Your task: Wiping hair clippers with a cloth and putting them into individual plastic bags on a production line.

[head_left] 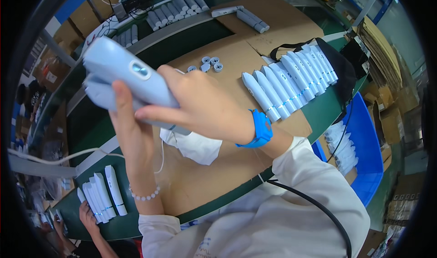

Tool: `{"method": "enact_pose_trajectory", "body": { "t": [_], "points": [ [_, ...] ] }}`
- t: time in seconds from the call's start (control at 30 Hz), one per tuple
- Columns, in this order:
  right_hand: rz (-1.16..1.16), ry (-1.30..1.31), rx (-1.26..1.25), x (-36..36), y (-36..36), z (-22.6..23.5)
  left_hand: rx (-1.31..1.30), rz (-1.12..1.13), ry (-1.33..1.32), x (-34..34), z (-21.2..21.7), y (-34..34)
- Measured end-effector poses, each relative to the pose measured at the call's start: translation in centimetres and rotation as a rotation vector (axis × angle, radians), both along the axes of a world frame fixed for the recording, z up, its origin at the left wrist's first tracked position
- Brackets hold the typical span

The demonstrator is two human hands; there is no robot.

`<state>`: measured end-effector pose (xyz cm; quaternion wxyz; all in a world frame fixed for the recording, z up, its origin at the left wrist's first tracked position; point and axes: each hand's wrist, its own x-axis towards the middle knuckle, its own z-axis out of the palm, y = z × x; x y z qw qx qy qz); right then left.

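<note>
Raised close to the camera are light-blue handheld devices (114,60), with rounded bodies and an oval button on the upper one. At least two are bunched together. My right hand (200,101), below a blue wristwatch (260,129), is closed around the upper one's lower end. Its thumb stretches across toward my left hand. Beneath them, my left hand (129,121) grips the bunch, its thumb up against the lower device; its other fingers are mostly hidden. A crumpled white cloth or bag (195,148) lies on the cardboard below.
A row of similar devices (291,76) lies on a black bag at right. Several small round caps (214,62) sit on the cardboard (200,194). Beyond are more stacked devices (177,10). Another person's hand (87,214) touches devices at lower left. A blue bin (371,153) stands at right.
</note>
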<state>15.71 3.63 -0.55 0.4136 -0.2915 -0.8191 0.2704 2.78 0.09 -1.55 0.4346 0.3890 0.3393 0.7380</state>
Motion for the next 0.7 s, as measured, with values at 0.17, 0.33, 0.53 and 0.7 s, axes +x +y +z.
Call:
{"method": "enact_pose_trajectory", "body": {
  "t": [0.17,0.33,0.53,0.7],
  "points": [
    [-0.196,-0.109,0.129,-0.1,-0.8,0.3,-0.039,-0.015,-0.038,0.3,0.1,0.4],
    [-0.251,-0.042,0.037,-0.7,-1.7,-1.0,-0.005,-0.216,-0.036,-0.7,0.5,0.8],
    [-0.076,-0.115,-0.203,2.8,-3.6,-6.7,0.06,-0.213,-0.06,-2.9,1.7,0.0],
    [0.136,-0.468,0.294,3.2,-4.9,-13.7,0.104,-0.165,0.061,-4.6,1.9,0.1]
  ]
}}
